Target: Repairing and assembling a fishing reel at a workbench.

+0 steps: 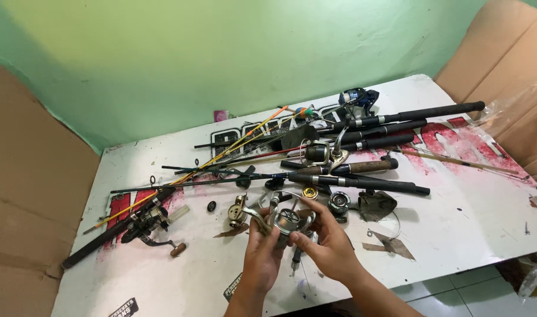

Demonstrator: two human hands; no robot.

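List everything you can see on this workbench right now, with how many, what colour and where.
Table: one, white with red lettering, filling the view.
Fishing rods: several, mostly black, piled across the table's middle and far right.
Yellow-orange rod: one, slanting from the left towards the far middle.
Black reel: one, mounted on a rod at the left.
Blue reel: one, far edge.
Silver reel: one, held in both hands.
Spool: one, silver, right of the hands.
Cardboard: brown sheets, both sides.
Left hand: grips the reel.
Right hand: fingers on the reel.
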